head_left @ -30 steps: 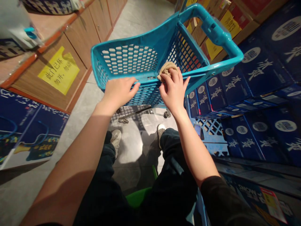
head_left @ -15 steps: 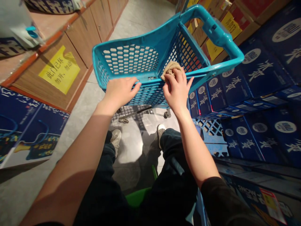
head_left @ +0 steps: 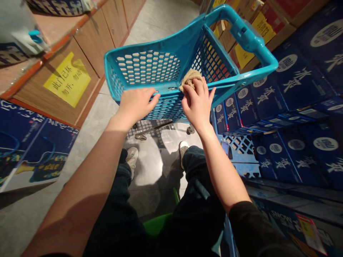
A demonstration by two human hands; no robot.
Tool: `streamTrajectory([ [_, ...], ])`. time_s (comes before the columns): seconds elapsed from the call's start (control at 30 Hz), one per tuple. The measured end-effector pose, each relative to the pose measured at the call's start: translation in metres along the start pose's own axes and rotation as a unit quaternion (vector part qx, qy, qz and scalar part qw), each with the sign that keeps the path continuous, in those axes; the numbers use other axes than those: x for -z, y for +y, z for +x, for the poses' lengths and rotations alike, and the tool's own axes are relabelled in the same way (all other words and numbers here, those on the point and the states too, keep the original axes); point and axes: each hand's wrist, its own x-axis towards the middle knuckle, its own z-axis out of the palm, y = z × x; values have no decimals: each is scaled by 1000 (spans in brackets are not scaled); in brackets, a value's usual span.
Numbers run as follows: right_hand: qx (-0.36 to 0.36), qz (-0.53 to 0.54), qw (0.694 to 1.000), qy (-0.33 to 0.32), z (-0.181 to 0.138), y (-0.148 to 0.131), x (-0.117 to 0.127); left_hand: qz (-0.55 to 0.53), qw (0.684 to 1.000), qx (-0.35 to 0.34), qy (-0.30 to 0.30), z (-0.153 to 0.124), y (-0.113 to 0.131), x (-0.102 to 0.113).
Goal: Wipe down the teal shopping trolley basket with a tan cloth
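Note:
A blue plastic shopping cart (head_left: 158, 44) stands sideways before me, its perforated basket facing up and its handle at the right. My left hand (head_left: 136, 103) is wrapped over the near rim, left of the middle. On the same rim, farther right, my right hand (head_left: 198, 103) presses a crumpled beige cloth (head_left: 190, 78) with its fingers curled on it. Part of the cloth is hidden under those fingers. No goods show inside the basket.
Stacked blue boxes (head_left: 300, 80) line the right side, with a blue crate (head_left: 241, 157) and a phone (head_left: 225, 147) below. Wooden cabinets (head_left: 88, 46) bearing a yellow sign (head_left: 68, 80) run along the left. A green seat (head_left: 158, 225) is under me.
My right hand and the cloth have slid slightly left along the near rim. My left hand stays in place on the rim. More of the phone shows beside my right forearm.

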Motion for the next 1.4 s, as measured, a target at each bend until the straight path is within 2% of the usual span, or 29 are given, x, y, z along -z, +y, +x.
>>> streamTrajectory([
  [0.17, 60, 7, 997, -48, -10, -28, -1, -6, 1000, 5, 3, 0, -1, -1],
  [0.23, 78, 9, 995, -58, -9, -31, 1, -7, 1000, 4, 2, 0, -1, -1],
  [0.47, 5, 4, 1000, 7, 2, 11, 3, -11, 1000, 6, -6, 0, 0, 0],
  [0.57, 14, -1, 1000, 7, -3, 2, -1, -22, 1000, 10, -7, 0, 0, 0],
  [0.73, 78, 2, 996, -49, -8, -27, 0, -10, 1000, 2, 2, 0, 0, 0],
  [1.0, -5, -37, 999, 11, 5, 20, 1, -12, 1000, -1, -3, 1, -1, -2],
  [1.1, 11, -31, 999, 0, -2, 7, -1, -7, 1000, -1, -1, 1, 0, -2],
  [1.23, 72, -19, 996, -54, -8, -20, 0, 2, 1000, 1, 1, 1, 2, -1],
  [1.3, 73, -22, 996, -56, -5, -18, 1, 8, 1000, 2, -1, 0, 2, 0],
  [1.4, 31, -17, 999, -18, 2, 1, 0, 14, 1000, 1, -3, 0, 1, 1],
])
